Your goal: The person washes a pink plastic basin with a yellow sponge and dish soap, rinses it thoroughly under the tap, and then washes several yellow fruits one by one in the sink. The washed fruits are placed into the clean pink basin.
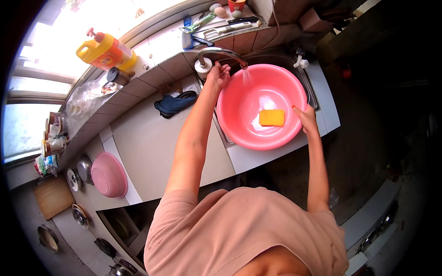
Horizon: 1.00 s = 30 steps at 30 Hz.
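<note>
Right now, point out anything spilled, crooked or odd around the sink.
Nothing spilled or damaged. The dark cloth lies crumpled on the counter left of the pink basin, and the yellow sponge lies inside the basin under running water.

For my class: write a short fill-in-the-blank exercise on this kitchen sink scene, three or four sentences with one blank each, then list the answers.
1. Water runs from the tap into a pink ____.
2. A yellow ____ lies inside the basin.
3. The left hand is at the tap, while the right hand holds the basin's ____.
4. On the counter left of the sink lies a dark blue ____.

Missing words: basin; sponge; rim; cloth
</note>
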Each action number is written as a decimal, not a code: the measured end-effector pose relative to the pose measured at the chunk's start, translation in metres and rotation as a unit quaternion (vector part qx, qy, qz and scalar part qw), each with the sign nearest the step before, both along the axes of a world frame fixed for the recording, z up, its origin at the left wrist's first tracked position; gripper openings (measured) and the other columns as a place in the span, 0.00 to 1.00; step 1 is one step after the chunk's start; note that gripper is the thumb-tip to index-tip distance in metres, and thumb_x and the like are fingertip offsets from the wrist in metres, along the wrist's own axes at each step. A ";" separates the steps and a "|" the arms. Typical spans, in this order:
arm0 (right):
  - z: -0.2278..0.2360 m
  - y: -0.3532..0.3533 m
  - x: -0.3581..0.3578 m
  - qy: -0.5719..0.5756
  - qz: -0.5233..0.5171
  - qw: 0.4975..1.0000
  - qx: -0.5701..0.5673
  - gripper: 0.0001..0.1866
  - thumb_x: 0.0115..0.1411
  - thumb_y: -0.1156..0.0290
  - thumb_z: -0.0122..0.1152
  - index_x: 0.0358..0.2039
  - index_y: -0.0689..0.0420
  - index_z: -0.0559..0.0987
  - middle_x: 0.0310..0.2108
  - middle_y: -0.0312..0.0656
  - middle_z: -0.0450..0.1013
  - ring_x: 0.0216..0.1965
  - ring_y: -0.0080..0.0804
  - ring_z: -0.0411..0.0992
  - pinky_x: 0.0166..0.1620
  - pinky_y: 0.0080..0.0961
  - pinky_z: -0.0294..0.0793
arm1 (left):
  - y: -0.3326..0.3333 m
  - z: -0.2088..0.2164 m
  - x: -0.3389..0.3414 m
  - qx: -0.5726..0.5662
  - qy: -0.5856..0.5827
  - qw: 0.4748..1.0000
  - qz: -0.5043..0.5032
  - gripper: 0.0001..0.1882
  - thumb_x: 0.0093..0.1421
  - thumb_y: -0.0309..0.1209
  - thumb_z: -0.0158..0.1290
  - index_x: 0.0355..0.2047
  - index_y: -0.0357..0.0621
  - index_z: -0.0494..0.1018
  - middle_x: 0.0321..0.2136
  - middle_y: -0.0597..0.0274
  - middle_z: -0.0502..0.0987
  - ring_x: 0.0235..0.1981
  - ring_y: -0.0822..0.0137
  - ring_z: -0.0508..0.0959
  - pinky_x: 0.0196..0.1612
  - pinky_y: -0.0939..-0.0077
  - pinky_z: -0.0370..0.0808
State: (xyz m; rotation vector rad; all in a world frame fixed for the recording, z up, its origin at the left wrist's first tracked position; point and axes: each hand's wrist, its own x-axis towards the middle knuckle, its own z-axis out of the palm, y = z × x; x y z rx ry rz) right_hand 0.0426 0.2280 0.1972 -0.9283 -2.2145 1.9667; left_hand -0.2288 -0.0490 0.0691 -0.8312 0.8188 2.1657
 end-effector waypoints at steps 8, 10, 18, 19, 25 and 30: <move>-0.009 -0.009 0.005 0.018 -0.004 0.999 -0.037 0.17 0.55 0.76 0.62 0.45 0.68 0.76 0.41 0.46 0.77 0.41 0.30 0.75 0.44 0.26 0.74 | -0.002 0.007 0.013 -0.237 0.101 0.966 -0.015 0.13 0.57 0.38 0.57 0.35 0.41 0.77 0.29 0.56 0.80 0.25 0.64 0.76 0.30 0.67 0.70; -0.008 -0.009 0.009 0.020 0.006 0.999 -0.043 0.18 0.55 0.76 0.62 0.46 0.68 0.76 0.42 0.46 0.76 0.41 0.31 0.75 0.45 0.26 0.74 | -0.012 0.002 0.022 -0.261 0.144 0.954 -0.029 0.16 0.53 0.38 0.59 0.39 0.41 0.77 0.30 0.55 0.80 0.29 0.61 0.78 0.34 0.64 0.71; -0.010 -0.009 0.038 0.028 0.014 0.998 -0.062 0.18 0.56 0.77 0.62 0.47 0.67 0.75 0.41 0.45 0.76 0.41 0.29 0.75 0.45 0.26 0.74 | -0.020 0.034 0.081 -0.727 0.328 0.586 -0.145 0.22 0.51 0.37 0.61 0.42 0.37 0.72 0.42 0.47 0.76 0.44 0.48 0.73 0.49 0.52 0.67; -0.008 -0.011 0.045 0.029 0.024 0.998 -0.060 0.17 0.56 0.77 0.62 0.47 0.67 0.74 0.41 0.44 0.76 0.41 0.28 0.74 0.45 0.26 0.74 | -0.021 0.042 0.095 -0.750 0.394 0.522 -0.100 0.20 0.51 0.35 0.61 0.41 0.37 0.71 0.41 0.48 0.75 0.45 0.48 0.72 0.49 0.52 0.67; -0.013 -0.051 0.060 0.037 0.124 0.986 -0.106 0.17 0.55 0.78 0.62 0.46 0.67 0.74 0.41 0.43 0.76 0.39 0.24 0.74 0.43 0.23 0.74 | -0.044 0.065 0.238 -0.439 0.682 0.488 -0.322 0.24 0.49 0.24 0.57 0.49 0.49 0.72 0.52 0.48 0.69 0.54 0.46 0.67 0.55 0.57 0.67; -0.048 -0.115 0.042 0.028 0.220 0.955 -0.195 0.16 0.54 0.77 0.63 0.44 0.66 0.76 0.39 0.42 0.76 0.38 0.24 0.74 0.41 0.23 0.75 | -0.079 0.071 0.322 -0.463 0.647 0.319 -0.515 0.35 0.56 0.32 0.55 0.64 0.65 0.59 0.68 0.50 0.47 0.69 0.41 0.45 0.62 0.27 0.45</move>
